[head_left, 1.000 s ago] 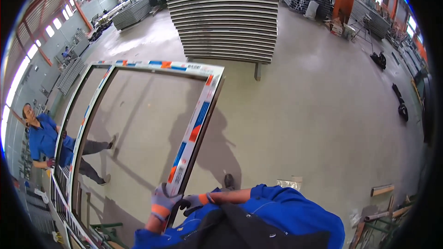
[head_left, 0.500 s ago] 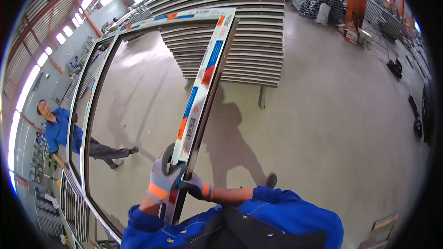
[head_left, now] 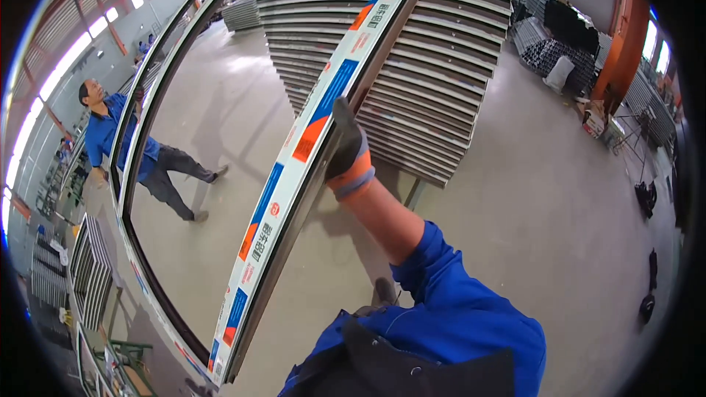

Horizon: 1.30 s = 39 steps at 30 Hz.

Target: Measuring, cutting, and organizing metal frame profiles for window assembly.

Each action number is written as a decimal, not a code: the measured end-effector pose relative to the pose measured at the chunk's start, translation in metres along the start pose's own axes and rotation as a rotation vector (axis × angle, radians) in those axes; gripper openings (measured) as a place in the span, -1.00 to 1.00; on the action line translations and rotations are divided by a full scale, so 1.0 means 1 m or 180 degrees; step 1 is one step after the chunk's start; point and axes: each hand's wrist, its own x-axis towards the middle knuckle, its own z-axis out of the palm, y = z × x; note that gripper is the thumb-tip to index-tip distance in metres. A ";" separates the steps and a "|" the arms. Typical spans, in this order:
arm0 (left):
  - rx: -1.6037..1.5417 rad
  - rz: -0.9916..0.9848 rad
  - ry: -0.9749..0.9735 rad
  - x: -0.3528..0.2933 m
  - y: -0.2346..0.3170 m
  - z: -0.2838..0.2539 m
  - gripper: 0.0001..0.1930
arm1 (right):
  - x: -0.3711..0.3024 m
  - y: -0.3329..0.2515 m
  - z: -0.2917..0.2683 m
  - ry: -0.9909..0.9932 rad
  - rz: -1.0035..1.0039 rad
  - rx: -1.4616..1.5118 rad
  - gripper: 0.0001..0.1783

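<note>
A large rectangular metal frame [head_left: 285, 190], like a door or window frame, slants through the head view. White protective film with blue and orange patches covers its near bar. My right hand [head_left: 348, 148], in a grey and dark glove with an orange band, grips the outer edge of that bar about midway up. Its thumb points upward along the bar; some fingers are hidden behind it. My left hand is out of sight. On the left, another person [head_left: 110, 129] in a blue shirt stands at the frame's far side, with their hands near its bar.
Behind the frame rises a tall stack of metal profiles [head_left: 441, 81] on a stand. More bundled profiles [head_left: 548, 37] lie at the back right beside an orange column [head_left: 621, 48]. Left of the frame sit a smaller stack of frames [head_left: 90, 276] and a green stand [head_left: 131, 356].
The near bar has come up and now reaches lower left to upper right. My right hand has moved up along it. My left hand has gone out of view.
</note>
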 end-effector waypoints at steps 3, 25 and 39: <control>-0.0770 -0.0220 0.0442 0.013 0.013 0.009 -0.27 | -0.028 0.012 -0.011 -0.0642 0.0010 0.0144 -0.53; -0.2440 -0.2443 0.2712 0.024 -0.140 0.091 -0.41 | -0.076 0.060 0.010 -0.0111 -0.0810 -0.0334 -0.10; -0.2071 -0.1685 0.4384 0.080 -0.168 0.002 -0.43 | -0.291 0.133 0.030 -0.0496 -0.3190 -0.2744 -0.45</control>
